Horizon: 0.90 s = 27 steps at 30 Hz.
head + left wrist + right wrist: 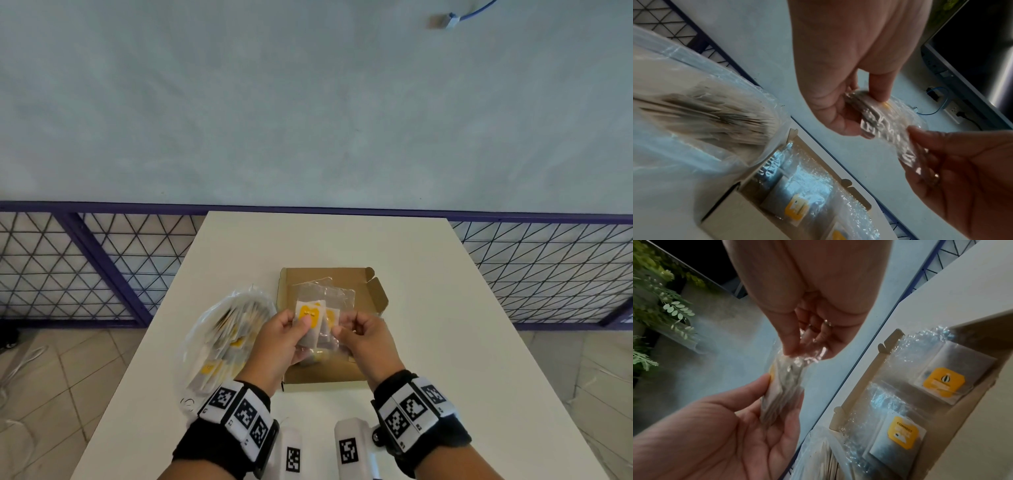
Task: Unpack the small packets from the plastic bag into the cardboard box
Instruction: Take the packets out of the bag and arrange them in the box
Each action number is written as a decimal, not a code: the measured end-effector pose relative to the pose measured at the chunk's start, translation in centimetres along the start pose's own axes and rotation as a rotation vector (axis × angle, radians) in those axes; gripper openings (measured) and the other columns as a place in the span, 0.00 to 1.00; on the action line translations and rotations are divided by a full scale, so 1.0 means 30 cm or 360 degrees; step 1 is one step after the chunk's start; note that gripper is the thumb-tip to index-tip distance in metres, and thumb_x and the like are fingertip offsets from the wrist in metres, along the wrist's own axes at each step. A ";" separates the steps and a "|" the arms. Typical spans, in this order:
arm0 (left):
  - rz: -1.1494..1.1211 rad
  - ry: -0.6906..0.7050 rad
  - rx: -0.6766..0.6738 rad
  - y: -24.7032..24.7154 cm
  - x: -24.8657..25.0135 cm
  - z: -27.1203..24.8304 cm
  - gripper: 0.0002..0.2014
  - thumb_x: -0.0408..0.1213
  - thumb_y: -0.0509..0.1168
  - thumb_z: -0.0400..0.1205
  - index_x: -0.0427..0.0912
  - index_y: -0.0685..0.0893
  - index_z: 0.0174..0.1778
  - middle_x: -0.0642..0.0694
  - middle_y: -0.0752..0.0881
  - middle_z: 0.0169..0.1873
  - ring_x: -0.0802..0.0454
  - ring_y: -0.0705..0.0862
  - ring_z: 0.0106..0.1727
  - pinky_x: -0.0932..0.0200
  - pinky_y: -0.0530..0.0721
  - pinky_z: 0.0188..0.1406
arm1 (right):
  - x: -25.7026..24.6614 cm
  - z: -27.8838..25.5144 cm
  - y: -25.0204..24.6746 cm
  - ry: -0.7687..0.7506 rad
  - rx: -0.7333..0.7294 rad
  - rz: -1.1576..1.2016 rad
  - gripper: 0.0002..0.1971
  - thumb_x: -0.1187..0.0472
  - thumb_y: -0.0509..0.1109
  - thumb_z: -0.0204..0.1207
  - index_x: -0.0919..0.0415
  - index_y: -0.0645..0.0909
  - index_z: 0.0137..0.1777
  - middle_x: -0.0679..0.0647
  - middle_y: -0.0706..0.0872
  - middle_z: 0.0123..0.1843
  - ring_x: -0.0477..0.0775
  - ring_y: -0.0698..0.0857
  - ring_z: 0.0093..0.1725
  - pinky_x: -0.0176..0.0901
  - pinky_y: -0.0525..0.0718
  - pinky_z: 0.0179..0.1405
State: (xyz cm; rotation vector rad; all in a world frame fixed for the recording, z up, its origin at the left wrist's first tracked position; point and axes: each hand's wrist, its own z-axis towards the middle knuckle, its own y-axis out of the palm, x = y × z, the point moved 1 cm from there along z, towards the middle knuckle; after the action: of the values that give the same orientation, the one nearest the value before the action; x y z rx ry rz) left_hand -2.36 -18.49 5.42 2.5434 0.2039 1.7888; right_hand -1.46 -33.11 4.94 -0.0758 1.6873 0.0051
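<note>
my left hand point(279, 337) grips a small stack of packets point(310, 325) by its near edge, thumb on the top yellow label, while my right hand point(363, 337) pinches the clear wrap of the one beside it, both held just above the open box point(359, 279), where a few packets already lie. the film looks slick, so if i peel one off with this light pinch the rest may fan out and slide past the box's low wall onto the table point(445, 308). the bag point(219, 335), just left of the box, is still well stocked and slumped open, and a careless reach could spill it.

right hand point(807, 308) pinching packets point(783, 386), possibly several
</note>
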 end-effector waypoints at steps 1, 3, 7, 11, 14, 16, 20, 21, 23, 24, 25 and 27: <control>-0.0010 0.0001 0.0008 0.001 -0.001 0.000 0.08 0.36 0.60 0.85 0.43 0.80 0.40 0.46 0.83 0.39 0.54 0.81 0.40 0.61 0.81 0.36 | 0.002 0.001 -0.001 0.0003 0.0012 -0.0020 0.09 0.73 0.70 0.74 0.59 0.83 0.37 0.41 0.80 0.21 0.39 0.74 0.21 0.31 0.74 0.24; -0.0023 -0.0002 0.0044 -0.001 -0.002 0.003 0.11 0.37 0.59 0.85 0.45 0.80 0.38 0.48 0.81 0.35 0.53 0.80 0.39 0.59 0.81 0.38 | 0.008 0.001 -0.005 0.0032 0.0033 -0.0052 0.08 0.72 0.70 0.74 0.59 0.83 0.38 0.41 0.79 0.21 0.39 0.74 0.22 0.31 0.74 0.26; 0.0028 -0.0044 0.0245 -0.028 -0.015 0.031 0.11 0.40 0.58 0.85 0.39 0.77 0.41 0.42 0.78 0.39 0.49 0.79 0.42 0.60 0.82 0.36 | 0.007 0.017 -0.044 0.0056 0.0197 -0.0282 0.13 0.72 0.68 0.74 0.53 0.81 0.34 0.46 0.80 0.29 0.46 0.76 0.30 0.35 0.75 0.34; 0.0670 0.0205 0.0312 -0.060 -0.028 0.048 0.06 0.38 0.62 0.83 0.41 0.82 0.42 0.46 0.81 0.34 0.54 0.76 0.33 0.66 0.73 0.28 | 0.003 0.045 -0.119 0.0068 0.0225 -0.0896 0.13 0.71 0.63 0.76 0.54 0.82 0.37 0.51 0.85 0.39 0.51 0.81 0.40 0.34 0.76 0.38; 0.1183 0.0381 0.0199 -0.045 -0.048 0.051 0.05 0.36 0.63 0.81 0.48 0.84 0.42 0.55 0.82 0.33 0.54 0.79 0.36 0.65 0.75 0.32 | 0.025 0.066 -0.149 0.0134 0.0083 -0.1354 0.13 0.69 0.59 0.79 0.56 0.84 0.47 0.54 0.88 0.50 0.53 0.83 0.47 0.37 0.77 0.47; 0.1473 0.0427 0.0095 -0.025 -0.076 0.062 0.09 0.36 0.63 0.81 0.46 0.86 0.52 0.51 0.87 0.44 0.51 0.83 0.46 0.60 0.81 0.44 | 0.038 0.073 -0.159 0.0201 0.0049 -0.1487 0.14 0.69 0.58 0.79 0.54 0.84 0.48 0.53 0.87 0.52 0.53 0.82 0.48 0.37 0.77 0.49; 0.1804 0.0489 -0.0038 0.013 -0.117 0.092 0.10 0.36 0.61 0.82 0.48 0.84 0.56 0.48 0.87 0.51 0.49 0.83 0.53 0.57 0.81 0.50 | 0.037 0.071 -0.174 0.0251 0.0007 -0.1681 0.14 0.70 0.59 0.77 0.55 0.82 0.54 0.54 0.84 0.57 0.54 0.82 0.55 0.36 0.74 0.48; 0.1889 0.0495 -0.0061 0.020 -0.125 0.102 0.09 0.36 0.61 0.82 0.49 0.83 0.55 0.48 0.87 0.51 0.49 0.82 0.54 0.57 0.80 0.50 | 0.038 0.069 -0.177 0.0264 -0.0024 -0.1735 0.14 0.69 0.60 0.77 0.55 0.82 0.56 0.54 0.84 0.58 0.55 0.82 0.57 0.37 0.75 0.49; 0.2117 0.0482 -0.0106 0.033 -0.140 0.117 0.09 0.36 0.61 0.82 0.50 0.82 0.55 0.48 0.86 0.52 0.49 0.81 0.56 0.56 0.78 0.51 | 0.045 0.067 -0.178 0.0309 -0.0091 -0.1807 0.16 0.69 0.61 0.76 0.56 0.82 0.59 0.54 0.82 0.61 0.56 0.80 0.61 0.40 0.76 0.55; 0.2236 0.0469 -0.0122 0.037 -0.146 0.123 0.09 0.36 0.60 0.83 0.50 0.81 0.56 0.48 0.86 0.52 0.48 0.80 0.57 0.56 0.76 0.51 | 0.053 0.068 -0.178 0.0329 -0.0124 -0.1837 0.17 0.69 0.62 0.75 0.55 0.81 0.61 0.54 0.81 0.63 0.57 0.79 0.62 0.42 0.77 0.58; 0.2341 0.0457 -0.0131 0.039 -0.152 0.127 0.09 0.34 0.59 0.83 0.49 0.80 0.56 0.48 0.86 0.52 0.48 0.80 0.57 0.56 0.75 0.50 | 0.062 0.070 -0.177 0.0346 -0.0154 -0.1871 0.17 0.67 0.63 0.75 0.54 0.81 0.62 0.55 0.81 0.64 0.57 0.79 0.63 0.43 0.77 0.60; 0.2473 0.0440 -0.0128 0.039 -0.158 0.130 0.11 0.30 0.56 0.82 0.47 0.79 0.55 0.47 0.85 0.52 0.47 0.80 0.56 0.57 0.73 0.47 | 0.070 0.072 -0.177 0.0353 -0.0178 -0.1909 0.17 0.65 0.65 0.76 0.52 0.80 0.63 0.54 0.81 0.65 0.57 0.79 0.64 0.43 0.77 0.61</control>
State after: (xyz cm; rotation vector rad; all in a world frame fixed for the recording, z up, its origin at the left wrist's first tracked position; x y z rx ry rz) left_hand -0.17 -20.00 -0.24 2.3027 -2.2818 2.1701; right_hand 0.72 -38.42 2.81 -1.1857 1.6239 -0.8259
